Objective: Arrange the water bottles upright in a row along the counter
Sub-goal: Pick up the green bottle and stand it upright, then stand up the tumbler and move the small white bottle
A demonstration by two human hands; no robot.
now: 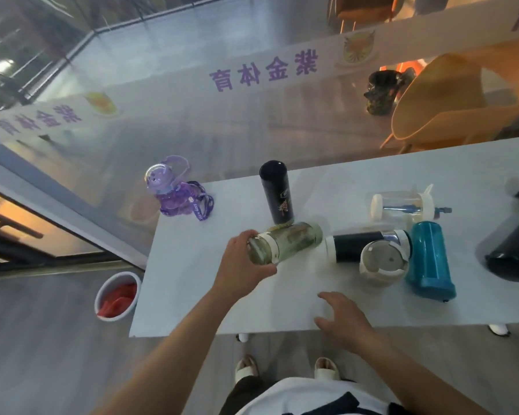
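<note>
My left hand [242, 266] grips the near end of a greenish glass bottle [294, 240] that lies tilted on the white counter [192, 265]. My right hand [342, 320] rests open on the counter's near edge, holding nothing. A purple bottle [174, 193] with a strap stands at the far left corner. A black bottle [277, 193] stands upright behind the green one. Lying on their sides are a black-and-white bottle [357, 245], a beige cup-like bottle [382, 263], a blue bottle [430, 262] and a clear bottle [402, 206].
Two dark bottles [513, 250] lie at the counter's right end. A white bin [117, 296] with red contents stands on the floor left of the counter. A glass wall with purple lettering runs behind. An orange chair [444, 103] is beyond the glass.
</note>
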